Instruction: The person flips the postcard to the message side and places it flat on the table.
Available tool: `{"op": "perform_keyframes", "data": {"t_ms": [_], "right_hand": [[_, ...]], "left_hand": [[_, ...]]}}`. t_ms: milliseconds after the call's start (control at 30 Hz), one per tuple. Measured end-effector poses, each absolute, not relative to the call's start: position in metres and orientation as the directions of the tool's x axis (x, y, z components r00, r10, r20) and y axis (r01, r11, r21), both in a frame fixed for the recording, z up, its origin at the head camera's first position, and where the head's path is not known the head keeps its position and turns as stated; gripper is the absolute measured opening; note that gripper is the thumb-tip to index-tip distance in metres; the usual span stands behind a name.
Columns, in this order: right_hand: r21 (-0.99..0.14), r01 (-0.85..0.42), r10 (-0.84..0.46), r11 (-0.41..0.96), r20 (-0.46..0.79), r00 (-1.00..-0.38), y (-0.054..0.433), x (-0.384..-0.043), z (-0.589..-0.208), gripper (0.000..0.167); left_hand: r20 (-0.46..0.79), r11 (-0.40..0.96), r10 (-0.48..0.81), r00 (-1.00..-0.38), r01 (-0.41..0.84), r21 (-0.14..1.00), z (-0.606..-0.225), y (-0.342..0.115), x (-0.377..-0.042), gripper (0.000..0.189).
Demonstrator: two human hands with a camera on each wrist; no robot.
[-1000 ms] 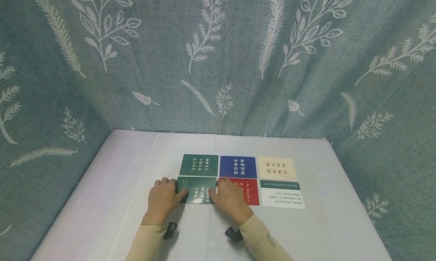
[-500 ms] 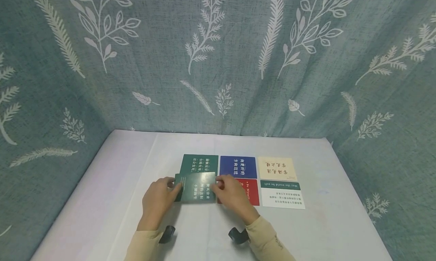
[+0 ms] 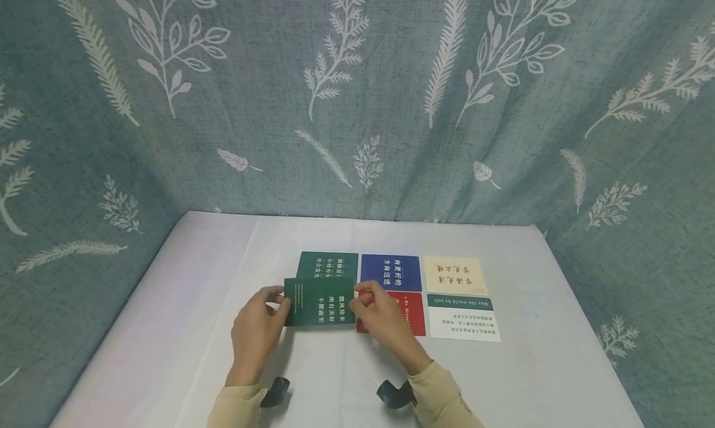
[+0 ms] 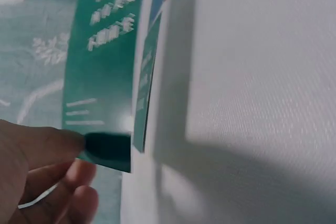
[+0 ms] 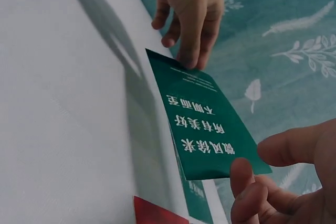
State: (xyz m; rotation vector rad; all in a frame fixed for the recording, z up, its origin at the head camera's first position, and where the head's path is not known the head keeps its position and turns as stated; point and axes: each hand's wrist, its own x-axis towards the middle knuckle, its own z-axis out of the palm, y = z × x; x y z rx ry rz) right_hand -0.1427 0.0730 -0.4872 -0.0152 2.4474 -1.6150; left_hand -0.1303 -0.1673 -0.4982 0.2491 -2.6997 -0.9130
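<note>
A green card [image 3: 319,304] with white lettering is raised off the table, held by both hands. My left hand [image 3: 257,332] pinches its left end; in the left wrist view, the thumb [image 4: 55,145] presses the printed face and the other fingers curl behind. On the opposite end, my right hand [image 3: 391,322] grips the edge, its thumb [image 5: 286,145] lying near the card's corner in the right wrist view. Behind the raised card, a second green card [image 3: 329,263] lies flat and is partly covered from the head view. The red card [image 3: 414,310] lies below my right hand, which hides part of it.
To the right lie a blue card [image 3: 391,273], a cream card [image 3: 455,276] and a white card with a green band [image 3: 463,322]. All rest on the white tabletop [image 3: 547,378]. A leaf-patterned curtain [image 3: 391,186] stands around the table's back and sides.
The green card has come up off the table between both hands, tilting its printed face toward the head camera. It now overlaps the card behind it. The other cards stay put.
</note>
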Motion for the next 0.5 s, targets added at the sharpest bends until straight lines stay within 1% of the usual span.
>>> {"op": "perform_keyframes", "data": {"t_ms": [133, 333, 500], "right_hand": [[-0.927, 0.111, -0.128, 0.357, -0.166, -0.978, 0.0731, -0.1408, -0.4829, 0.033], [-0.941, 0.151, -0.132, 0.303, -0.198, -0.971, 0.0739, -0.1404, -0.4816, 0.031], [-0.937, 0.153, -0.126, 0.315, -0.201, -0.971, 0.0755, -0.1408, -0.4828, 0.028]], "left_hand": [[0.231, 0.768, -0.270, -0.935, -0.064, 0.638, -0.4983, -0.1675, -0.1299, 0.029], [0.208, 0.751, -0.262, -0.942, -0.064, 0.657, -0.5020, -0.1686, -0.1297, 0.033], [0.195, 0.721, -0.248, -0.949, -0.046, 0.691, -0.5033, -0.1701, -0.1293, 0.030]]}}
